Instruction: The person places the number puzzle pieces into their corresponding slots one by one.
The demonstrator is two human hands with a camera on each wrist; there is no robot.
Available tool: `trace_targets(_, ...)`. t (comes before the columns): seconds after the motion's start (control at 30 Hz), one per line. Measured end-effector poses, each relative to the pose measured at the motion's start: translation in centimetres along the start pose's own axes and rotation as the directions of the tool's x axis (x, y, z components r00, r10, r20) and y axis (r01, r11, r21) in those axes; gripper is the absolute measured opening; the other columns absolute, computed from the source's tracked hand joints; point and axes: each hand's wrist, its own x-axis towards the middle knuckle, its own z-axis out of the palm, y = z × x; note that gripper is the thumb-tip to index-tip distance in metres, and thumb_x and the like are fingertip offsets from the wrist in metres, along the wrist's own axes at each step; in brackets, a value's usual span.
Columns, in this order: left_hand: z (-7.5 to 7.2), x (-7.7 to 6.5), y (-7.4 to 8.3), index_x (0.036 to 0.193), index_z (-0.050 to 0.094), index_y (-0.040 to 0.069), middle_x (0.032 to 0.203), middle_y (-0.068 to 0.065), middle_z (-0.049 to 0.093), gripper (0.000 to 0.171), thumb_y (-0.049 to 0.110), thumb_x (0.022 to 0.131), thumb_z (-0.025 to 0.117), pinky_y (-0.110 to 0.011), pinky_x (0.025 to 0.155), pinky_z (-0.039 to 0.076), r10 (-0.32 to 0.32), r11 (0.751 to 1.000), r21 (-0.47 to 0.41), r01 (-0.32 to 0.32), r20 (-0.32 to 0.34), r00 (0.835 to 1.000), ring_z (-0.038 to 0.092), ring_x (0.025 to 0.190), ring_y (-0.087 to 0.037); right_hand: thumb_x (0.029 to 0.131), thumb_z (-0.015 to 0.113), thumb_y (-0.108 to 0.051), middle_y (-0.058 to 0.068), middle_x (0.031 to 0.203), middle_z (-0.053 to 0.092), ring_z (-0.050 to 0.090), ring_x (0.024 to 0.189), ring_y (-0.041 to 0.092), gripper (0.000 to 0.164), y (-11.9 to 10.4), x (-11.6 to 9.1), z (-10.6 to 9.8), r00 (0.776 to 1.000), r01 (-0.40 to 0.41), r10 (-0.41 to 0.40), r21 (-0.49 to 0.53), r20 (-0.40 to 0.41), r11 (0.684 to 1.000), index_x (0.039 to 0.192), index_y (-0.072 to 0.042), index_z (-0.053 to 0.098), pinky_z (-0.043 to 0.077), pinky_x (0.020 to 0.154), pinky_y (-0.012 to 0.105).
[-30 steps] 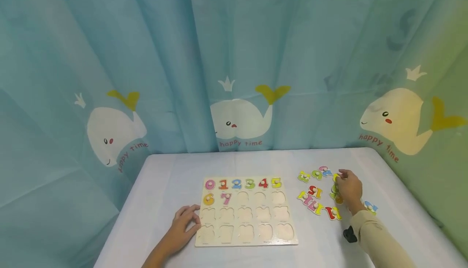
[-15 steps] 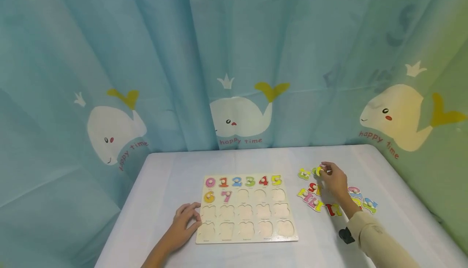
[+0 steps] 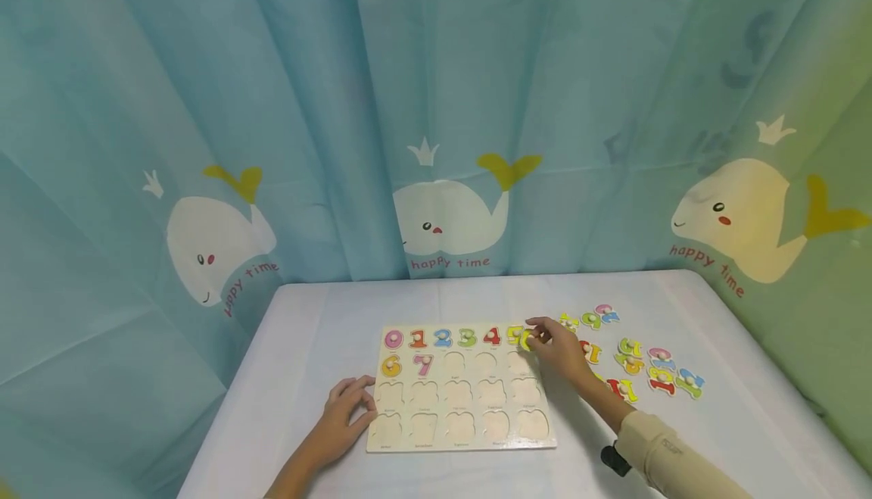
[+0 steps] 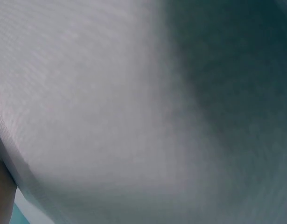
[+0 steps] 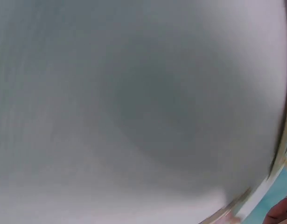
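A wooden number puzzle board (image 3: pixel 441 446) lies on the table, with knobbed numbers 0 to 7 in its upper recesses. My left hand (image 3: pixel 344 419) touches the board's left edge with relaxed fingers. My right hand (image 3: pixel 562 347) pinches a yellow number piece (image 3: pixel 527 340) over the board's upper right corner, beside the yellow 5 (image 3: pixel 515 335). Which digit the held piece is cannot be told, since the fingers cover part of it. The left wrist view is mostly blurred cloth; the right wrist view shows cloth and a bit of fingertip (image 5: pixel 279 210) at the corner.
Loose knobbed number pieces lie right of the board, among them a red-and-yellow 11 (image 3: pixel 621 389) and a blue-and-green piece (image 3: pixel 689 382). The right forearm hides some of them. A white cloth (image 3: pixel 327 332) covers the table; a blue whale-print curtain (image 3: pixel 313 143) hangs behind.
My right hand has moved left from the loose pieces to the board, carrying the yellow piece. Pieces it covered at the right now show. My left hand stays at the board's edge.
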Motion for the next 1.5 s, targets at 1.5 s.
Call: trace_targets(1.5, -0.2, 0.2, 0.2, 0.084, 0.055, 0.024, 0.135, -0.009, 0.05, 0.014, 0.014, 0.087, 0.065, -0.066, 0.102, 0.016, -0.018, 1.0, 0.023, 0.017, 0.024, 1.0, 0.027, 0.13, -0.042, 0.083, 0.068, -0.003, -0.005, 0.081, 0.057, 0.047, 0.069, 0.009, 0.02, -6.4, 0.5, 9.6, 0.911, 0.196, -0.204, 0.061, 0.359, 0.979, 0.103, -0.005, 0.065, 0.044, 0.06, 0.023)
